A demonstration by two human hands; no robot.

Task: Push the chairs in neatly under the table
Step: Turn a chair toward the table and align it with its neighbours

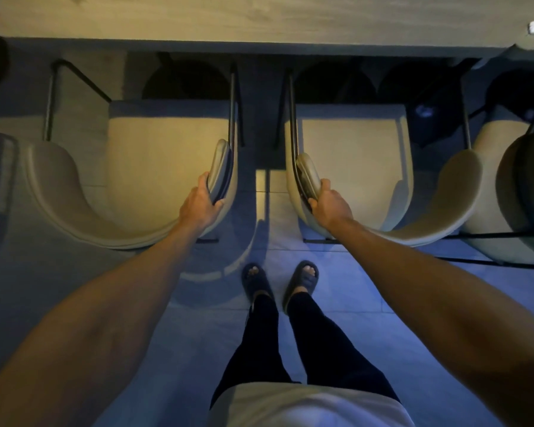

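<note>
- No containers are showing in this view; two cream chairs are standing side by side in front of the bench, whose pale wooden top is running across the upper edge.
- The left chair is sitting with its seat front close to the bench edge and not tucked under it; its curved back is facing the person, and its dark metal legs are reaching under the bench.
- The right chair is standing just beside it, a strip of tiled floor lying between them; its seat front is likewise just short of the bench edge.
- The left hand is gripping the padded right armrest of the left chair, fingers curled over its top and thumb on the outer side.
- The right hand is clenching the padded left armrest of the right chair.
- A third chair is partly showing at the right edge; the person's feet in dark slippers are standing between the two held chairs.
</note>
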